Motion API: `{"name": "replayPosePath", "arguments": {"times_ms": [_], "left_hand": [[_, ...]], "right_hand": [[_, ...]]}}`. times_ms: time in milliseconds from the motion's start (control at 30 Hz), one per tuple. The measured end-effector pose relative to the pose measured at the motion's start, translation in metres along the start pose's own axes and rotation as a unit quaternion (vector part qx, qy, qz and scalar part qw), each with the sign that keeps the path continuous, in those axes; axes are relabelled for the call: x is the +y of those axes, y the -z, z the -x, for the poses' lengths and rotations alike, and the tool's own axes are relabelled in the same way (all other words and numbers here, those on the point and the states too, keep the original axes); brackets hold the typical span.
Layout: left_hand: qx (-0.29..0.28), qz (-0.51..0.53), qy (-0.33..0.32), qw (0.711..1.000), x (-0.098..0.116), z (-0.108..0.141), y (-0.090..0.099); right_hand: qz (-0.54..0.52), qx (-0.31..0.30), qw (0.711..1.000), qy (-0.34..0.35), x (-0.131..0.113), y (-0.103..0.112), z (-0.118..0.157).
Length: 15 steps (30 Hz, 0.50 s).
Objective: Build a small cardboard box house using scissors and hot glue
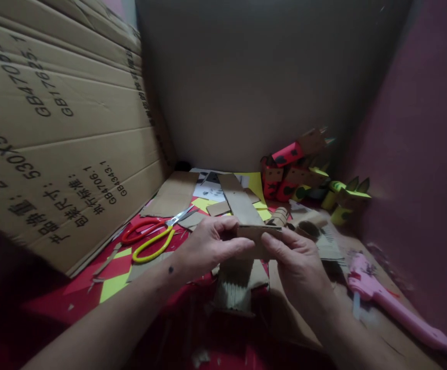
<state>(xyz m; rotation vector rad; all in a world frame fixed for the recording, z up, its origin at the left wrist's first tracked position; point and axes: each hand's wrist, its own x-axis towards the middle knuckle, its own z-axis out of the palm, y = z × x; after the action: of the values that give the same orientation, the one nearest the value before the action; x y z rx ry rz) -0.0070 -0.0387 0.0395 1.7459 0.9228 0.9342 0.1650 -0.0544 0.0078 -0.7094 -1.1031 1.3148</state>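
A small piece of brown cardboard [258,251] is held up between my two hands near the middle of the view. My right hand [296,257] grips its right side, thumb flat on the near face and fingers behind. At its left end, my left hand [204,246] pinches the edge with the thumb across the near face; the tips of the other fingers are partly hidden. Below the piece lies a strip of corrugated cardboard [234,293]. Scissors with one red and one yellow handle [154,252] lie open to the left of my left hand.
A large printed cardboard sheet [61,118] stands along the left. A pink glue gun [393,303] lies at the right, near cardboard rolls [310,229]. Red and yellow paper crafts [289,177] are piled at the back right. Cardboard and paper scraps cover the red surface [92,308].
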Motion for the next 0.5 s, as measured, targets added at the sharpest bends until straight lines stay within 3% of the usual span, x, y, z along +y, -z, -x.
{"name": "replayPosePath", "arguments": {"times_ms": [67, 167, 267, 500], "left_hand": [[-0.011, 0.071, 0.03, 0.997, -0.0052, -0.0007, -0.0032], [0.022, 0.079, 0.039, 0.996, -0.0089, 0.0008, -0.0082], [0.062, 0.041, 0.015, 0.997, -0.0066, 0.0039, -0.0111], [0.051, -0.049, -0.034, 0.997, -0.003, 0.0064, -0.0088]], "right_hand": [[-0.056, 0.042, 0.997, -0.025, 0.0027, -0.0005, -0.0012], [-0.1, 0.091, 0.988, -0.079, 0.0062, -0.0016, -0.0034], [-0.114, 0.076, 0.986, -0.095, 0.0066, -0.0031, -0.0046], [-0.086, 0.066, 0.992, -0.067, 0.0039, -0.0046, -0.0052]]}}
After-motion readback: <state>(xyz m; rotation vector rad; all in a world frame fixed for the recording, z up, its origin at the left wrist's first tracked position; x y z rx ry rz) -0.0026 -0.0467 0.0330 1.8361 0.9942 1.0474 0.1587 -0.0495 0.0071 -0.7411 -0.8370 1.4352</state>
